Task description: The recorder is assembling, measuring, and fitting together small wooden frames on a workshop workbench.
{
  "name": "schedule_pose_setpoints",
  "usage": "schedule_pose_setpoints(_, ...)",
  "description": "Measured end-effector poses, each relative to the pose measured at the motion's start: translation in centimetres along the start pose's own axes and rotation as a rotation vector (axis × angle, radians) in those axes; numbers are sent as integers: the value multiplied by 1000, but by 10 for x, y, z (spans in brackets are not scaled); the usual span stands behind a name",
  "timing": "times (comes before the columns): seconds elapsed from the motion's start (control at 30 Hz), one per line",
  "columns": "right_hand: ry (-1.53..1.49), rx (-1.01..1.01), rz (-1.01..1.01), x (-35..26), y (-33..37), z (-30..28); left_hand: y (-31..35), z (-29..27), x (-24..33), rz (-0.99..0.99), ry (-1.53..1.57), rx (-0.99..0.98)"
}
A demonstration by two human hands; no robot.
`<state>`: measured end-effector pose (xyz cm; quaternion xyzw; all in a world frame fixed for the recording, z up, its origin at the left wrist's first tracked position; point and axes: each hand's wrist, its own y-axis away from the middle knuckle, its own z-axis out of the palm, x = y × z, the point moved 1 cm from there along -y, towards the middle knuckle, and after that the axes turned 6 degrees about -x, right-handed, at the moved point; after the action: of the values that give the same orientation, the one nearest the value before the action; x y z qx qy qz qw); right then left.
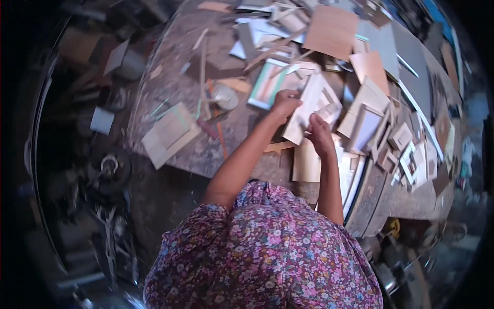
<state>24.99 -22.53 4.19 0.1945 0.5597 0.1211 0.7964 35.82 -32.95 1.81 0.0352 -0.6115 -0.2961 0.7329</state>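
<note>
A: A worn wooden table (206, 160) fills most of the view, crowded with wood pieces and dim at the edges. What is nearest?

B: A floral shirt (267, 252), with two bare forearms reaching forward from it.

A: And the hands?

B: Both are closed on one pale wooden piece (302, 114), which is tilted above the table's near side. The left hand (285, 104) grips its left edge; the right hand (320, 136) holds its lower right side, thumb on top. The fingers underneath are hidden.

A: What lies around it?

B: A thin pale sheet (307, 167) is just below, on the near side. Off to the left lies a light board (170, 136). Small frames (364, 129) are heaped to the right.

A: Farther off?

B: A green-and-white frame (267, 85) lies beyond the left hand, then a flat orange-brown sheet (331, 30), with grey panels (422, 62) to its right.
</note>
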Motion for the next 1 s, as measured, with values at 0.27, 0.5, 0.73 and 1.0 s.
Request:
schedule_pose_setpoints(0.27,-50,-51,-178,37,0,59,102,-48,-15,261,-137,220)
schedule_pose_setpoints(0.5,351,-240,-40,90,39,138,185,-146,-39,576,-767,864)
schedule_pose_setpoints(0.73,420,-393,-224,114,18,239,203,-241,-37,546,-1143,816)
schedule_pose_setpoints(1.0,620,-296,-174,112,-14,280,196,-283,-31,585,-1300,630)
